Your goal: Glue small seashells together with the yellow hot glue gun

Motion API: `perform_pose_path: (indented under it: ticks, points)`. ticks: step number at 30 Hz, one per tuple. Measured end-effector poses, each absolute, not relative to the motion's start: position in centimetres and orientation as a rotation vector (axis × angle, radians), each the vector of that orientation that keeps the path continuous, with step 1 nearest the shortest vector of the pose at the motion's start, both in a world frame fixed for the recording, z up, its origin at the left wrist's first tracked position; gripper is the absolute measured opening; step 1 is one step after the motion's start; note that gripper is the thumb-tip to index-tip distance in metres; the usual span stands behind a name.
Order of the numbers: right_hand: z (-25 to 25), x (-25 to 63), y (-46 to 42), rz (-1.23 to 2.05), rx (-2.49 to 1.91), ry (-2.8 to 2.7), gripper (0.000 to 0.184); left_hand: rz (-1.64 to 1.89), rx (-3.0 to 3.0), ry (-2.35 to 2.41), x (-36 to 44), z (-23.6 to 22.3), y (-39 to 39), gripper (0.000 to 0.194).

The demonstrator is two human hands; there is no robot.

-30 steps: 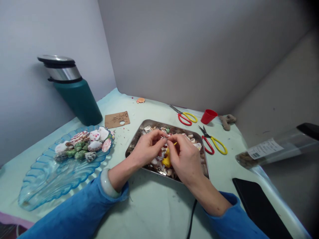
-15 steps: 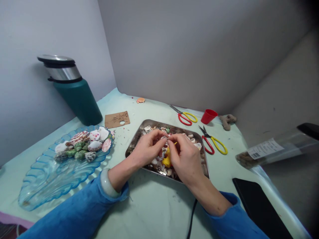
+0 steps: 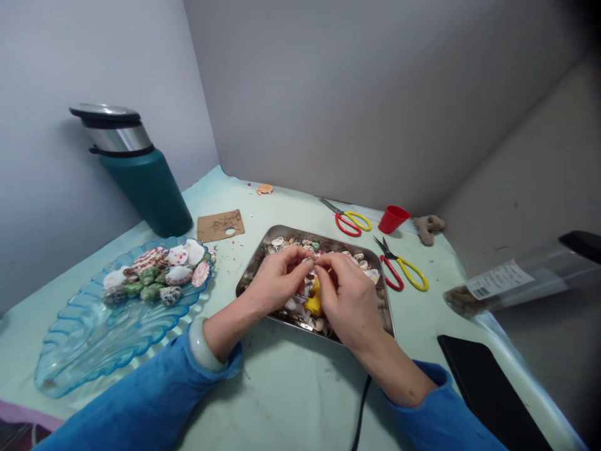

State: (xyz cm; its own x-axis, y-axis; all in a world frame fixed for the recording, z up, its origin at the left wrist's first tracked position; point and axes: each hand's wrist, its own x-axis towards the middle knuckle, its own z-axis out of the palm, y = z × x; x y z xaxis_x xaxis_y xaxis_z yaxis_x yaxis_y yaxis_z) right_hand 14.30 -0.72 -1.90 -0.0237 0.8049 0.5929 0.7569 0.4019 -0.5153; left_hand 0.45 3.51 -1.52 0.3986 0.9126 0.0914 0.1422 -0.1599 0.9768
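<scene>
Over a metal tray (image 3: 257, 250) heaped with small shells, my left hand (image 3: 279, 279) and my right hand (image 3: 350, 294) meet at the fingertips. Both hands are closed in a pinch, thumbs against forefingers. Whatever they pinch between them is too small and too covered to make out. A yellow object (image 3: 313, 303), partly hidden by my right hand, shows among the shells (image 3: 319, 324) just below the fingers. Its kind cannot be told.
On the left, a blue scalloped glass dish (image 3: 94, 338) bears shells and green snail shells; a teal bottle (image 3: 145, 185) stands behind. To the right are two scissors (image 3: 348, 220), (image 3: 404, 269), a red cup (image 3: 393, 219), a plastic jar (image 3: 511, 282) and a black flat object (image 3: 488, 382).
Almost nothing differs. My fingertips have shifted very slightly, still pinched together above the tray.
</scene>
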Motion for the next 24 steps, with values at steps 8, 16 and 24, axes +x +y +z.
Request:
perform_pose_path:
  ticks: [8, 16, 24]
  points:
    - [-1.85, 14.29, -0.81, 0.075, -1.366, -1.783, 0.013, 0.918, 1.56, 0.94, 0.62, -1.51, 3.59, 0.017]
    - [-1.94, 14.33, -0.69, 0.075, -1.37, -1.784, 0.013, 0.916, 1.552, 0.95, 0.54, -1.44, 3.51, 0.017]
    - [-1.75, 14.27, -0.8, 0.075, -1.367, -1.791, 0.014, 0.92, 1.55, 0.949, 0.59, -1.63, 3.6, 0.016]
